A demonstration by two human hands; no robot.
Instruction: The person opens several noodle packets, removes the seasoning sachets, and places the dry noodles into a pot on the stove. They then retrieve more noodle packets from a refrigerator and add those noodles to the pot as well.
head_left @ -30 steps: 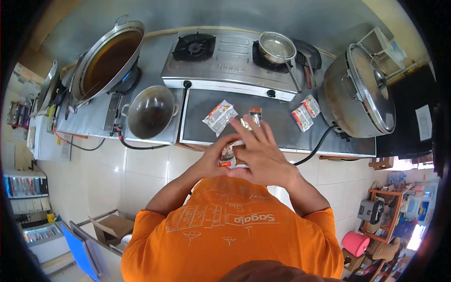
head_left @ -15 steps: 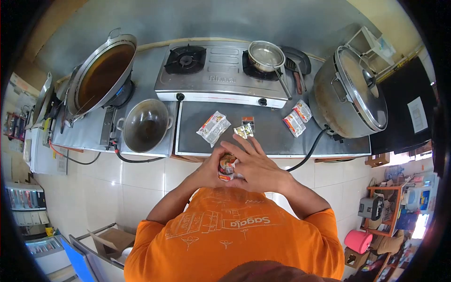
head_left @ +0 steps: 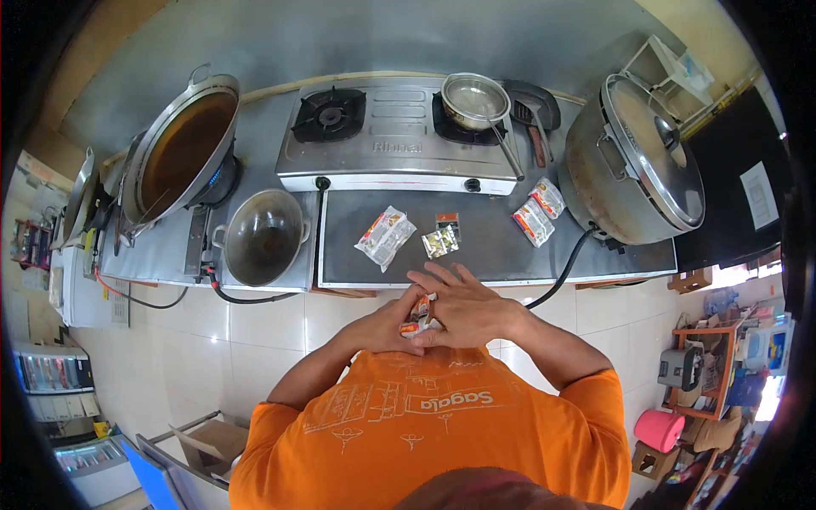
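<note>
Close to my chest, in front of the counter edge, both hands meet on a small red-and-white food packet [head_left: 419, 316]. My left hand [head_left: 381, 326] is closed around its left side. My right hand [head_left: 466, 311] holds it from the right, thumb near the bottom, the other fingers fanned out towards the counter. Part of the packet is hidden by the hands. Beyond them on the counter lie a clear-and-white packet [head_left: 386, 238], gold sachets [head_left: 440, 242] beside a small dark sachet [head_left: 448, 223], and red-and-white packets [head_left: 533, 224] farther right.
A two-burner stove [head_left: 397, 153] bears a small pot with a strainer [head_left: 475, 100]. At left are a large wok of brown liquid [head_left: 189, 153] over a blue flame and a smaller wok [head_left: 264, 238]. A big lidded pot [head_left: 595, 161] stands right, with a black hose [head_left: 568, 270].
Both hands and the packet sit slightly lower and farther right in view. The right hand has shifted over the packet, its fingers still spread. The packets on the counter stay put.
</note>
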